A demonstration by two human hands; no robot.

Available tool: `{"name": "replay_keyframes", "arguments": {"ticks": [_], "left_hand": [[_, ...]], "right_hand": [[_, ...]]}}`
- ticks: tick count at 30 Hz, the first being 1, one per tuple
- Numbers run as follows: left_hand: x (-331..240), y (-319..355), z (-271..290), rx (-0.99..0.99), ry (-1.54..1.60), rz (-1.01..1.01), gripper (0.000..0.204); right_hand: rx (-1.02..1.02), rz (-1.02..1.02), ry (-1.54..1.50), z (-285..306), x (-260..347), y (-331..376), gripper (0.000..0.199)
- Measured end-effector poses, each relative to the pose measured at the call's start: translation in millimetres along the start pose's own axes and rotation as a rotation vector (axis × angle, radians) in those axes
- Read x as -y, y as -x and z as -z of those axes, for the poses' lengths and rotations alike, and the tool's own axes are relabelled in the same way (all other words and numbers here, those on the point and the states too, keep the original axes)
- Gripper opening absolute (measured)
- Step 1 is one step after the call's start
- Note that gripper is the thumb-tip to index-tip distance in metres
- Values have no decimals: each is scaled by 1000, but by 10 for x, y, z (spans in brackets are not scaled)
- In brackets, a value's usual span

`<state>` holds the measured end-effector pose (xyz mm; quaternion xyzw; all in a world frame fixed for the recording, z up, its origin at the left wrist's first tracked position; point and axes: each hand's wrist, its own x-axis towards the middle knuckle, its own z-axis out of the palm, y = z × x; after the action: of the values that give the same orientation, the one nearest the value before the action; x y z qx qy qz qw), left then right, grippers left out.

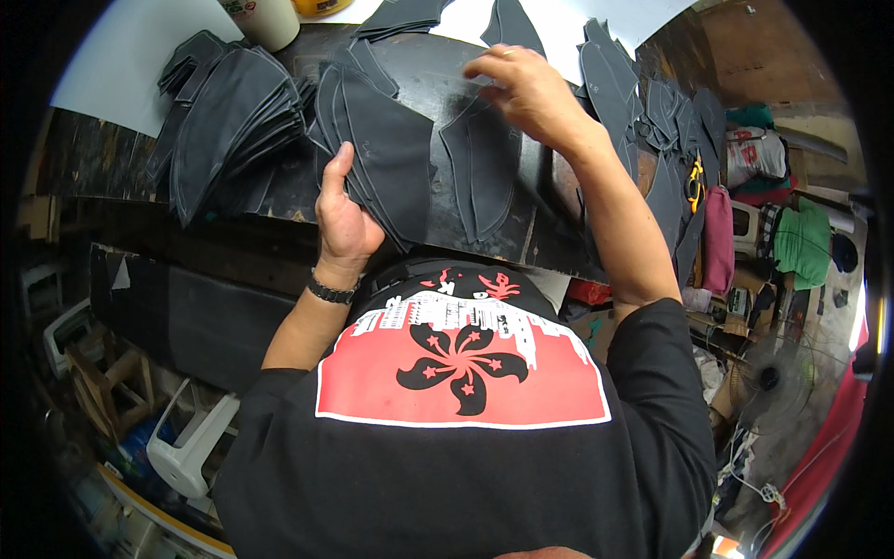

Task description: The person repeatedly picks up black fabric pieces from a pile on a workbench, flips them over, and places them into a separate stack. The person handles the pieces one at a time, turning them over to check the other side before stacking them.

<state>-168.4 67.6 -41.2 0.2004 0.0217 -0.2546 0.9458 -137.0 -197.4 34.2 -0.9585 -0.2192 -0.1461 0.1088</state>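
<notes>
My left hand (346,219) is closed on the near left edge of a small stack of dark grey cut panels (386,154), thumb on top and the other fingers hidden underneath. The panels look like leather or coated fabric with pale marked lines. My right hand (531,98) hovers over the table, its fingers bent and apart, with nothing visible in them. Below it, two overlapping dark panels (484,172) lie by the table's front edge. To the left is a thick fanned pile of similar panels (228,121).
More dark panels (610,84) lie along the table's right side, near yellow-handled scissors (695,184). A pale container (265,20) stands at the back left. A white plastic chair (191,443) is at lower left; a fan (768,377) stands at right.
</notes>
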Motion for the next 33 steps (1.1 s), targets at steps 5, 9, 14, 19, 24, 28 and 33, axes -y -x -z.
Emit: {"name": "replay_keyframes", "arguments": {"ticks": [5, 9, 14, 19, 24, 28, 33], "left_hand": [[-2, -13, -20, -66, -15, 13, 51], [8, -20, -38, -66, 16, 28, 51], [-19, -19, -24, -46, 45, 76, 49], [11, -17, -7, -125, -87, 26, 46], [31, -29, -5, -109, -129, -4, 43], [41, -34, -23, -173, -125, -22, 41], [27, 0, -61, -107, -105, -5, 19]], "right_hand": [[144, -499, -43, 72, -12, 208, 29], [143, -537, -89, 2, 156, 332, 34], [55, -564, -290, 7, 339, 299, 33], [58, -509, -617, 14, 539, 242, 33], [95, -631, -1010, -101, 655, 225, 19], [-21, -708, -1302, -9, 548, 219, 17], [146, -774, -1284, -34, 635, 200, 22]]}}
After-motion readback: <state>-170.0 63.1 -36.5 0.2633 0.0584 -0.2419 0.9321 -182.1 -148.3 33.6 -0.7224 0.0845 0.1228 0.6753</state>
